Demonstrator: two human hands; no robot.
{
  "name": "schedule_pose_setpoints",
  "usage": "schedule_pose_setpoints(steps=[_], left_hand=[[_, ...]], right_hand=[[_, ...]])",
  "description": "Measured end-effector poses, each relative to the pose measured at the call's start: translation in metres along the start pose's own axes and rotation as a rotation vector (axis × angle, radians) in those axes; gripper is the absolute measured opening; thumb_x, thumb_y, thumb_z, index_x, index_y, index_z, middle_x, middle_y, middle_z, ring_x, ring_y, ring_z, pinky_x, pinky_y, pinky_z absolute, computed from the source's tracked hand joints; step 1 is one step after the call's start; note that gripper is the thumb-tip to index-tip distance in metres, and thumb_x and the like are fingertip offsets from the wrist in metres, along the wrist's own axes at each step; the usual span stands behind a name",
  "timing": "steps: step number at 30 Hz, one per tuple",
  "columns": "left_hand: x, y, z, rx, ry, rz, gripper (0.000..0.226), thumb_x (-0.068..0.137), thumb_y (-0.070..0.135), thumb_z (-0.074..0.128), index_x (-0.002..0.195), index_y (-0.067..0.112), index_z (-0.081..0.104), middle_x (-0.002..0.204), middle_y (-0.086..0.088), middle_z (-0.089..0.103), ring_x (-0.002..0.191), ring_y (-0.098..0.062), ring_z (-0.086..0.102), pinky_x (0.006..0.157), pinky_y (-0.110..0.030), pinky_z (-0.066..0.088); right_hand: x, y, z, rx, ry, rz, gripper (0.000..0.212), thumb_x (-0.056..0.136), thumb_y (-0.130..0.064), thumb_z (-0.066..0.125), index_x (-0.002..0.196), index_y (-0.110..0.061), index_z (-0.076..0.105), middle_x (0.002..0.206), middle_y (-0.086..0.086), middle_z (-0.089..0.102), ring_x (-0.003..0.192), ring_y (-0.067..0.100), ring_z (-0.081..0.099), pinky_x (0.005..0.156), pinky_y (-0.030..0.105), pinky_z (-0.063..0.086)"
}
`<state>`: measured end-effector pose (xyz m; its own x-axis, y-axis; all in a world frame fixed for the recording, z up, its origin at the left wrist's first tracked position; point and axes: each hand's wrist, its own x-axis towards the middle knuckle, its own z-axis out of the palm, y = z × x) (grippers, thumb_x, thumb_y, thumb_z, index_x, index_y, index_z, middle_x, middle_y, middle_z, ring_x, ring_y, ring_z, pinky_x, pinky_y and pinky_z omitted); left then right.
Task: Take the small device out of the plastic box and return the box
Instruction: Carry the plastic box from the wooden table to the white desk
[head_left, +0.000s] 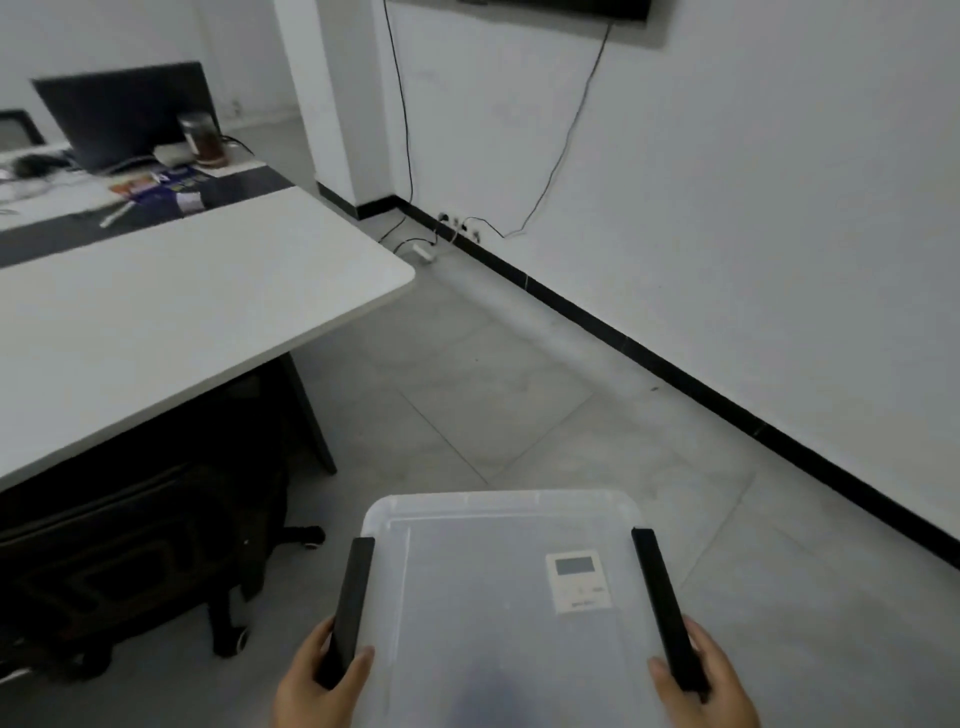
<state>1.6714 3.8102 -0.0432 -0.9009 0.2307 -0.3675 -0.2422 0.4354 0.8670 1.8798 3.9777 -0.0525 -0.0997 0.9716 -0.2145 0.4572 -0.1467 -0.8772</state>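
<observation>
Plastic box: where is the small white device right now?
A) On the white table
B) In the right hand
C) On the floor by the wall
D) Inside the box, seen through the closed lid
D: the small white device shows through the clear lid of the plastic box, while the left hand and right hand grip the black side latches.

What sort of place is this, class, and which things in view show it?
Probably an office: a long white desk carries a dark monitor, a wheeled chair is tucked beneath it, and cables run to wall sockets.
</observation>
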Motion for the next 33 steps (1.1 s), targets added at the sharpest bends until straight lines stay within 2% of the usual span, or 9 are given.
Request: schedule_pose_setpoints(steps=[3,7,11,14,17,19,26,29,33], left_hand=[[0.054,0.039,0.020,-0.010,0.044,-0.032,0.044,0.068,-0.011,0.067,0.111,-0.009,0.056,0.112,-0.031,0.062,0.106,-0.035,0.057,0.099,-0.040,0.038],[0.126,0.089,0.033,-0.098,0.176,0.000,0.048,0.068,-0.013,0.066,0.114,-0.007,0.055,0.109,-0.027,0.062,0.083,-0.009,0.062,0.082,-0.016,0.042],[0.187,0.121,0.041,-0.123,0.260,0.029,0.048,0.067,-0.011,0.068,0.113,-0.004,0.056,0.093,-0.018,0.061,0.079,-0.014,0.063,0.066,-0.003,0.044],[0.230,0.137,0.043,-0.139,0.327,0.014,0.048,0.065,-0.006,0.072,0.111,0.001,0.059,0.094,-0.023,0.066,0.084,-0.022,0.065,0.076,-0.014,0.046],[0.273,0.155,0.038,-0.194,0.450,0.035,0.047,0.064,-0.006,0.073,0.109,0.005,0.061,0.088,-0.021,0.066,0.058,0.018,0.058,0.061,0.005,0.041],[0.304,0.172,0.032,-0.245,0.518,0.043,0.048,0.066,-0.008,0.071,0.110,0.004,0.060,0.086,-0.019,0.064,0.053,0.024,0.053,0.056,0.009,0.038],[0.389,0.239,-0.002,-0.330,0.764,0.069,0.044,0.070,-0.014,0.064,0.111,0.001,0.058,0.090,-0.019,0.060,0.052,0.023,0.054,0.055,0.010,0.037],[0.421,0.249,-0.026,-0.340,0.826,0.011,0.042,0.072,-0.011,0.064,0.111,0.002,0.057,0.093,-0.017,0.060,0.052,0.020,0.055,0.054,0.009,0.038],[0.463,0.253,-0.058,-0.298,0.855,-0.047,0.042,0.073,-0.004,0.066,0.113,0.005,0.057,0.087,-0.016,0.061,0.072,-0.021,0.058,0.062,-0.006,0.046]], right_hand=[[0.064,-0.040,0.045,-0.018,-0.041,-0.019,0.050,0.067,0.010,0.068,0.115,0.003,0.056,0.092,0.018,0.058,0.084,0.029,0.051,0.073,0.010,0.040],[0.129,-0.110,0.098,0.001,-0.121,-0.073,0.049,0.070,0.008,0.067,0.117,-0.003,0.056,0.093,0.015,0.056,0.089,0.026,0.050,0.085,0.028,0.036],[0.181,-0.158,0.150,-0.031,-0.151,-0.154,0.046,0.069,0.008,0.068,0.113,-0.001,0.058,0.090,0.015,0.057,0.086,0.028,0.051,0.085,0.031,0.035],[0.216,-0.187,0.196,-0.048,-0.216,-0.190,0.047,0.068,0.007,0.069,0.113,0.001,0.058,0.091,0.014,0.058,0.086,0.026,0.051,0.085,0.030,0.036],[0.248,-0.225,0.243,-0.039,-0.245,-0.268,0.048,0.067,0.006,0.070,0.112,0.001,0.058,0.092,0.011,0.058,0.087,0.024,0.051,0.083,0.022,0.039],[0.271,-0.258,0.281,-0.019,-0.283,-0.327,0.047,0.066,0.007,0.071,0.112,0.001,0.059,0.095,0.013,0.060,0.087,0.024,0.052,0.079,0.020,0.038],[0.321,-0.370,0.417,0.103,-0.522,-0.459,0.049,0.068,0.009,0.068,0.115,-0.001,0.057,0.097,0.006,0.058,0.088,0.020,0.053,0.060,-0.013,0.032],[0.326,-0.397,0.476,0.058,-0.640,-0.497,0.049,0.070,0.005,0.068,0.117,-0.004,0.057,0.099,0.010,0.061,0.084,0.014,0.055,0.064,-0.008,0.036],[0.324,-0.416,0.543,-0.013,-0.708,-0.472,0.050,0.072,0.000,0.068,0.119,-0.010,0.055,0.093,0.010,0.059,0.069,-0.004,0.058,0.062,-0.004,0.037]])
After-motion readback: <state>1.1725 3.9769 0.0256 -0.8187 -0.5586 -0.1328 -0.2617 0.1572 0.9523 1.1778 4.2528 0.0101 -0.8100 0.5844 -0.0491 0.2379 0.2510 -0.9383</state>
